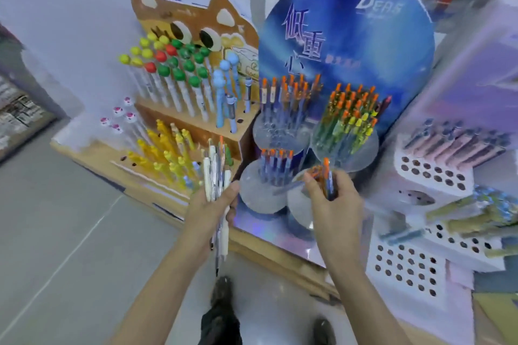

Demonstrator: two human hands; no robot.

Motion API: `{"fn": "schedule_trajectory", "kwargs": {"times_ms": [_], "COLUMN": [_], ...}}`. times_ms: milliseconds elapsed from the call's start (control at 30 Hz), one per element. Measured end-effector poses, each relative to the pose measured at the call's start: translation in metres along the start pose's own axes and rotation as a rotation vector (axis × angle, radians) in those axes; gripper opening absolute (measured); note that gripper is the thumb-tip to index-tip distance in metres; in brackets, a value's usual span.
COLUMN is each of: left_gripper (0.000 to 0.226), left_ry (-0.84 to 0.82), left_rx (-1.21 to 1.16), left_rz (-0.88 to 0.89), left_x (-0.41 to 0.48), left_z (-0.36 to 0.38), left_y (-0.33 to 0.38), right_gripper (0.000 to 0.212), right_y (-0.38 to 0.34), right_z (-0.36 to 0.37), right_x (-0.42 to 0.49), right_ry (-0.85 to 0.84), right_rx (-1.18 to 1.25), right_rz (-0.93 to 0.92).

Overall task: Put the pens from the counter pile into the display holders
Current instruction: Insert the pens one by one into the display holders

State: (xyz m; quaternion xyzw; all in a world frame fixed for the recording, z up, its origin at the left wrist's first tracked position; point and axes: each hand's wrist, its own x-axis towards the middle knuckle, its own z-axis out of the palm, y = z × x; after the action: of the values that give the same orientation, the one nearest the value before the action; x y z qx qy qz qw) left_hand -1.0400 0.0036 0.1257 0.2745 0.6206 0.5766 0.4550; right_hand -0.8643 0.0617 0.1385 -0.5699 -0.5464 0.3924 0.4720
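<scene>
My left hand (pixel 211 204) grips a bundle of pens (pixel 215 173), mostly white and clear, with tips pointing down past my wrist. My right hand (pixel 333 193) pinches an orange-capped pen (pixel 326 176) upright over the nearest clear round holder (pixel 300 204) of the blue display stand (pixel 347 45). The clear holder to its left (pixel 252 190) carries a few orange-capped blue pens. Two taller clear holders (pixel 280 126) behind are full of similar pens. The counter pile is out of view.
A brown cat-faced wooden rack (pixel 196 109) with ball-topped and yellow pens stands to the left. White holed racks (pixel 431 171) with pens sit to the right. Grey floor and my shoes (pixel 221 291) lie below the counter edge.
</scene>
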Motion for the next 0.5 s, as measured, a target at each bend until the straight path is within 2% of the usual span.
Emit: {"fn": "schedule_trajectory", "kwargs": {"times_ms": [100, 200, 300, 433, 500], "left_gripper": [0.018, 0.027, 0.023, 0.021, 0.021], "left_ry": [-0.089, -0.176, -0.302, -0.367, -0.383], "left_rx": [0.051, 0.066, 0.077, 0.047, 0.038], "left_rz": [-0.034, -0.074, -0.045, -0.058, -0.064], "left_x": [0.028, 0.05, 0.064, 0.079, 0.085], "left_z": [-0.021, -0.035, -0.044, -0.049, -0.05], "left_y": [0.011, 0.018, 0.028, 0.033, 0.034], "right_gripper": [0.01, 0.02, 0.026, 0.008, 0.01], "right_y": [-0.002, -0.003, -0.001, 0.006, 0.01], "right_z": [0.038, 0.066, 0.084, 0.1, 0.104], "right_x": [-0.003, -0.006, -0.008, -0.013, -0.014], "right_ry": [0.113, 0.185, 0.256, 0.264, 0.255], "right_rx": [-0.004, -0.011, -0.052, -0.132, -0.157], "right_rz": [0.014, 0.029, 0.003, 0.017, 0.022]}}
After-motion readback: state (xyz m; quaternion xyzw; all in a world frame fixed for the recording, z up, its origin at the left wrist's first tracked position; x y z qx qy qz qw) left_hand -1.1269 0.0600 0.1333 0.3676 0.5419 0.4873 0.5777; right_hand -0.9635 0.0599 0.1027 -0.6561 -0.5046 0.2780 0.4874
